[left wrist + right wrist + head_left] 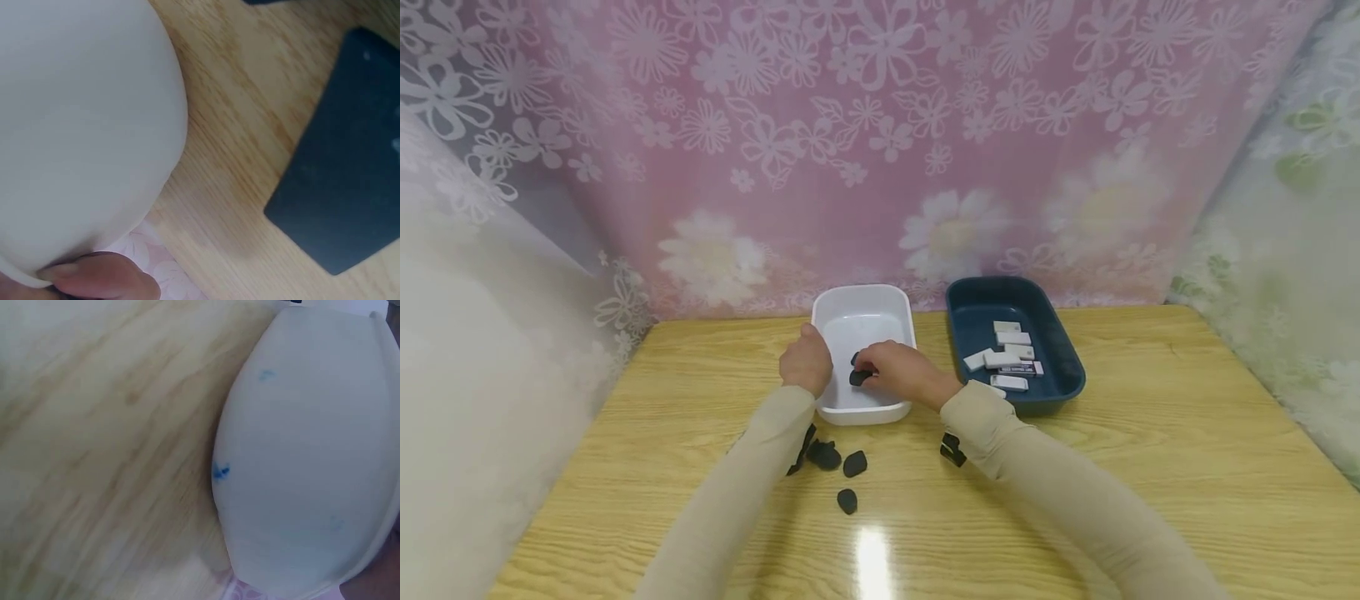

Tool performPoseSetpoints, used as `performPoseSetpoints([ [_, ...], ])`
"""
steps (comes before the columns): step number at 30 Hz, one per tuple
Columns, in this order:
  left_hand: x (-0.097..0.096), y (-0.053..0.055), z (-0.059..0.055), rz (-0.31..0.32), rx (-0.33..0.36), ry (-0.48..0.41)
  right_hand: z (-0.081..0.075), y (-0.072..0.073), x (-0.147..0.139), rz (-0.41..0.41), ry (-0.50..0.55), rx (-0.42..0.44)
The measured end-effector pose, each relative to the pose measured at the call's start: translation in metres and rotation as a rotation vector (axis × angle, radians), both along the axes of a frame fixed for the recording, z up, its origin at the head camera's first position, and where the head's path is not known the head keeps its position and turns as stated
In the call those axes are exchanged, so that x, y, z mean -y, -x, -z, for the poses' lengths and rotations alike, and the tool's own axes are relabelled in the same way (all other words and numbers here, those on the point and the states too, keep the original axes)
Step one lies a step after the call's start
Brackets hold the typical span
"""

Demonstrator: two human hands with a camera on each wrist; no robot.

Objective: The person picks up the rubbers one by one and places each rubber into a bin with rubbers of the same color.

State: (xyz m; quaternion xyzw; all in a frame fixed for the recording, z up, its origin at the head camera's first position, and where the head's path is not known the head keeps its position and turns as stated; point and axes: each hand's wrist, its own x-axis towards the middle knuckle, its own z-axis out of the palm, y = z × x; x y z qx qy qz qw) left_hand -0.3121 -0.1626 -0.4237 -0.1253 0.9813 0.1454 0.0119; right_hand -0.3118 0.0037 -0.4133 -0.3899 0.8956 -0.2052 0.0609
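A white plastic tub (pixel 863 416) stands on the wooden table. My left hand (pixel 806 362) grips its left rim; in the left wrist view the left thumb (pixel 103 276) presses at the lip of the tub. Over the tub's inside, my right hand (pixel 898 367) pinches a black stone (pixel 859 378) between thumb and fingers. Just behind the fingers another black stone (pixel 854 359) shows in part. In the right wrist view the tub's outer wall (pixel 306 450) bears blue smudges, and the right hand is mostly out of sight.
Several loose black stones lie in front of the tub, including one stone (pixel 854 463) and a nearer one (pixel 847 501). To the right a navy tub (pixel 1000 300) holds several white erasers (pixel 1013 338). A flowered pink curtain (pixel 827 200) hangs behind the table.
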Motion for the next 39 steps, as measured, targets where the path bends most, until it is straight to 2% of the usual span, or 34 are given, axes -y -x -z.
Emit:
performPoseSetpoints([
  [4, -0.003, -0.002, -0.002, -0.004, 0.001, 0.005, 0.004, 0.003, 0.003, 0.015, -0.045, -0.023],
  [8, -0.005, -0.004, -0.004, 0.004, -0.017, 0.002, 0.006, 0.004, 0.004, 0.048, -0.079, -0.008],
  [15, -0.004, -0.004, -0.003, 0.004, -0.016, 0.002, 0.007, 0.003, 0.004, 0.057, -0.066, 0.001],
  [24, -0.002, -0.002, -0.003, 0.002, -0.024, 0.002, 0.007, 0.002, 0.009, 0.087, -0.171, -0.020],
  [27, -0.002, -0.002, -0.002, -0.001, -0.022, -0.002, 0.007, 0.001, 0.009, 0.073, -0.137, -0.045],
  [30, -0.003, -0.003, 0.000, -0.001, -0.021, -0.007, 0.008, -0.001, 0.005, 0.072, -0.016, -0.076],
  [32, -0.003, -0.004, 0.001, -0.003, -0.023, -0.009, 0.009, -0.001, 0.002, 0.102, 0.075, -0.128],
  [35, -0.003, -0.004, 0.002, -0.007, -0.025, -0.004, 0.007, 0.001, -0.004, 0.202, 0.161, -0.254],
  [37, -0.002, -0.004, 0.001, -0.008, -0.032, 0.006, 0.004, 0.005, -0.007, 0.310, 0.149, -0.316],
  [39, -0.002, -0.003, 0.001, -0.004, -0.035, 0.012, 0.001, 0.010, -0.011, 0.418, 0.107, -0.328],
])
